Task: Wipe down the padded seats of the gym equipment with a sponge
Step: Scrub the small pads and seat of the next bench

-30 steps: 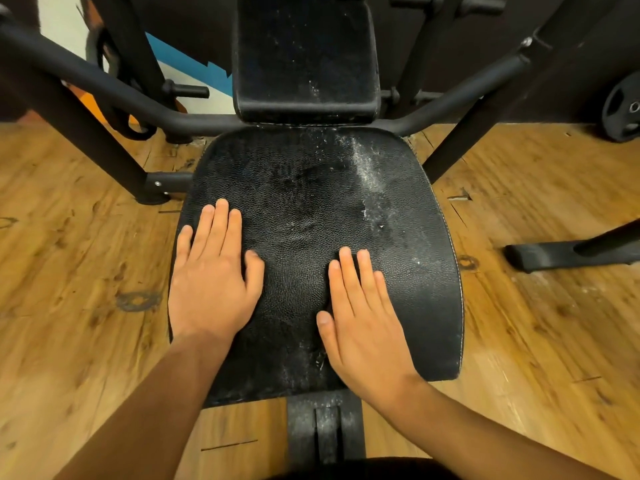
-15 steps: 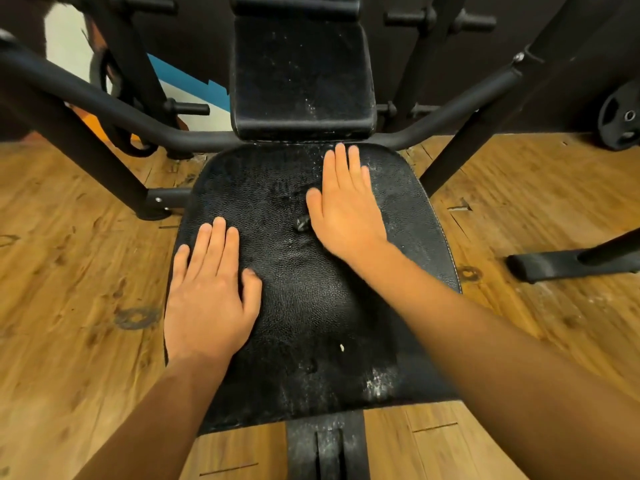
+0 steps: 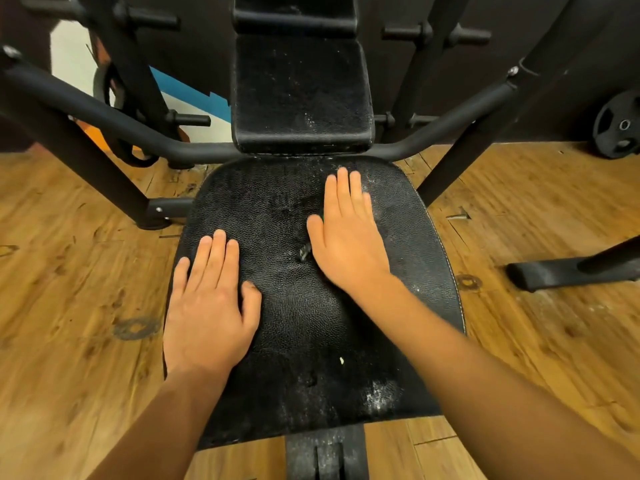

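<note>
Black textured padding fills the middle of my view: the seat pad (image 3: 311,327) lies flat with its long axis running away from me, narrower at the far end, where the upright back pad (image 3: 301,95) stands just beyond its edge. A curved black frame bar (image 3: 104,112) passes behind that joint, and slanted frame legs come down to the wooden floor (image 3: 69,306) on both sides. A weight plate (image 3: 620,126) leans at the far right wall, a frame foot (image 3: 554,271) lies on the floor to the right, and the centre post (image 3: 325,452) shows under the near edge. My left hand (image 3: 207,306) lies palm down on the near left of the seat, fingers straight and together, thumb out. My right hand (image 3: 346,237) lies flat on the far right part, fingers straight, tips near the far edge. A small dark scrap (image 3: 304,252) sticks out at my right palm's thumb side; I cannot tell whether it is the sponge. White residue (image 3: 381,398) speckles the seat's near right corner
</note>
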Motion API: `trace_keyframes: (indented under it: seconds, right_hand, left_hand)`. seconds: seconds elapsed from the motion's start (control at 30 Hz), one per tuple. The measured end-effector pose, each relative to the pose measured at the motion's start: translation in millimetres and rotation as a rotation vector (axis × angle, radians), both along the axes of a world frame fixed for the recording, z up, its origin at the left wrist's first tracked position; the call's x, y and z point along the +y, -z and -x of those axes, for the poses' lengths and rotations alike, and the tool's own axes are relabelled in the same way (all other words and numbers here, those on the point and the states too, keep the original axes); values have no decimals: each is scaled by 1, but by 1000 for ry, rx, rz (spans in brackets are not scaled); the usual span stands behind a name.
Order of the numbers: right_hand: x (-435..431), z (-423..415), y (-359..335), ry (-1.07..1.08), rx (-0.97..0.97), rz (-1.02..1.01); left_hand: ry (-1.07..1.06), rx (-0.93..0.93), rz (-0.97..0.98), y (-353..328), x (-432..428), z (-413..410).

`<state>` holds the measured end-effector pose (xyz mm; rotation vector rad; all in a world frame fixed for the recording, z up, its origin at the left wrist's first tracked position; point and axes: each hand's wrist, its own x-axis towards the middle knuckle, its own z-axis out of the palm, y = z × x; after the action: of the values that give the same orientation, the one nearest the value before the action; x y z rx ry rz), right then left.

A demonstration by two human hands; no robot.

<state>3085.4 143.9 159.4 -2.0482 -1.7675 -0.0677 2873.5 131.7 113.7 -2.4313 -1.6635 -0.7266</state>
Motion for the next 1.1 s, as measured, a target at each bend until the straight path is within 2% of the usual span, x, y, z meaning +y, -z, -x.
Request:
trace_keyframes:
  seconds: [0.1, 0.43, 0.83, 1.1]
  right_hand:
    - [-8, 1, 4, -11, -17, 13]
    - [76, -29, -34, 25, -28, 28]
    - [-24, 4, 12, 4, -52, -1]
    - [0, -2, 2, 9, -19, -6]
  left_hand:
    - [2, 1, -3, 0, 0, -1]
    - [1, 0, 0, -2, -1, 0]
    - [2, 5, 5, -1, 0, 0]
    - [6, -1, 3, -1, -2, 0]
